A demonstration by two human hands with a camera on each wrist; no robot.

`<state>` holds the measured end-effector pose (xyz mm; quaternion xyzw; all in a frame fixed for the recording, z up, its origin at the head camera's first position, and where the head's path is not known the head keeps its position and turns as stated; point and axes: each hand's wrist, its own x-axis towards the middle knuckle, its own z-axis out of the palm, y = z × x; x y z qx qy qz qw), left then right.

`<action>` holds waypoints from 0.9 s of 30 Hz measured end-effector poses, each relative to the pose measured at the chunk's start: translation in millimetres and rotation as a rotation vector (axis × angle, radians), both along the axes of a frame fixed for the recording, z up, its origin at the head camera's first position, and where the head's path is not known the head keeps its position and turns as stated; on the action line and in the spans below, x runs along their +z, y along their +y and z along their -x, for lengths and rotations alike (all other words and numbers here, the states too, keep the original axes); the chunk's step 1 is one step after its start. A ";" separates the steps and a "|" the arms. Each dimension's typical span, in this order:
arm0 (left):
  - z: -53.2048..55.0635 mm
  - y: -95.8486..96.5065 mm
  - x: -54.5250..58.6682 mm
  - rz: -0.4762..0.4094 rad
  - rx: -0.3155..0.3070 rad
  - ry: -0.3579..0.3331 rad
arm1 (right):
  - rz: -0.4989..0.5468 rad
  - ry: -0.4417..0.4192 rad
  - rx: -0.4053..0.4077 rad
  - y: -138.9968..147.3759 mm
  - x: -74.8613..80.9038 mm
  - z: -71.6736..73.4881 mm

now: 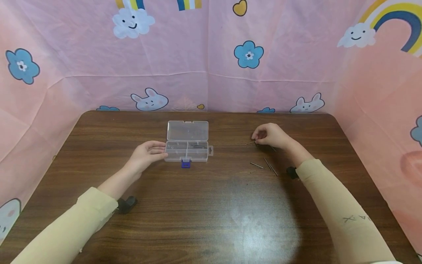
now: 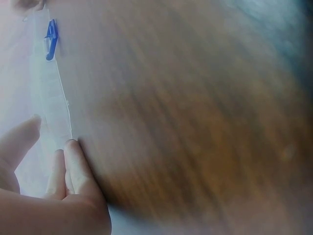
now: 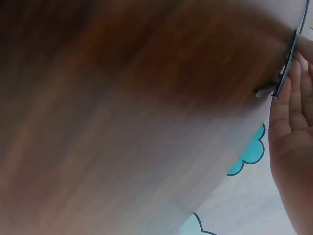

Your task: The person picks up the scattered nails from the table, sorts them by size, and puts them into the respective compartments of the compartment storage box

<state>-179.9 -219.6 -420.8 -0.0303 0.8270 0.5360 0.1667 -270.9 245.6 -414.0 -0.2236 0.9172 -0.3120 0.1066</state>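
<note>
A clear plastic compartment box (image 1: 176, 160) stands with its lid raised at the back and a blue latch (image 1: 186, 164) at the front. My left hand (image 1: 146, 154) rests at its left end, fingers fairly straight and thumb apart; in the left wrist view the fingertips (image 2: 73, 147) are right at the box's edge. Several nails (image 1: 199, 146) lie in the back right compartment. Over the table to the right, my right hand (image 1: 271, 136) pinches a thin metal nail (image 3: 287, 63) between thumb and fingers. Another nail (image 3: 265, 90) shows beside its lower end.
Several loose nails (image 1: 256, 165) lie on the brown wooden table (image 1: 197, 205), in front of my right hand. A shorter nail (image 1: 250, 184) lies nearer to me. Pink printed cloth (image 1: 184, 55) hangs behind the table and at its sides.
</note>
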 end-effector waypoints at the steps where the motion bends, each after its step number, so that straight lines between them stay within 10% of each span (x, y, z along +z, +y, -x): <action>1: -0.1 -0.1 0.1 0.002 0.000 0.002 | -0.003 -0.003 0.000 -0.4 0.4 0.2; 27: -1.1 0.0 0.4 -0.006 -0.011 0.008 | 0.041 -0.001 -0.026 -29.7 12.2 4.3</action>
